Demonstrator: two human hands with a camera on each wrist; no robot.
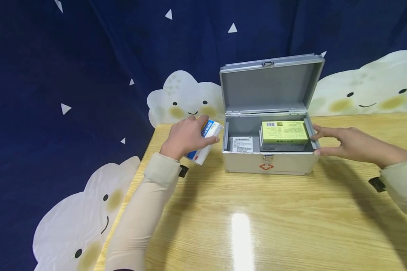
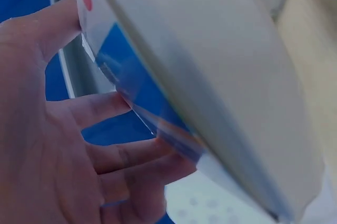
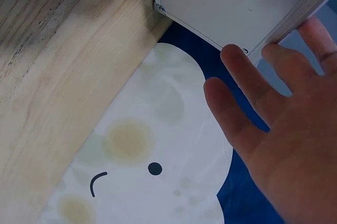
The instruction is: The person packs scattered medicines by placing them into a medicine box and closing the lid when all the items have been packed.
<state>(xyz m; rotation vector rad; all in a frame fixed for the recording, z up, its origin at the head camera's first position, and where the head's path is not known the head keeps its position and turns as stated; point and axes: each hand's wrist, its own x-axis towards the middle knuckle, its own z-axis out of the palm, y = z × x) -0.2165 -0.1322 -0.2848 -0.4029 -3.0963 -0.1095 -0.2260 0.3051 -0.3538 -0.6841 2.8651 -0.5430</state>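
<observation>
My left hand (image 1: pixel 187 136) grips a blue-and-white medicine box (image 1: pixel 208 141), held tilted just left of an open silver first-aid case (image 1: pixel 245 162). The left wrist view shows the fingers (image 2: pixel 105 109) along one side of this carton (image 2: pixel 210 66). At the case's right side, my right hand (image 1: pixel 346 143) touches the rim, its fingers spread and fairly straight in the right wrist view. Inside the case, a yellow-green medicine box (image 1: pixel 285 130) lies on top of other boxes at the right. A white printed box (image 1: pixel 242 144) lies low at the left.
The case stands on a light wooden table (image 1: pixel 285 218), its grey lid (image 1: pixel 268 86) raised at the back. Behind and to the left hangs a dark blue curtain (image 1: pixel 105 56) with cloud faces. The table's left edge runs beneath my left arm.
</observation>
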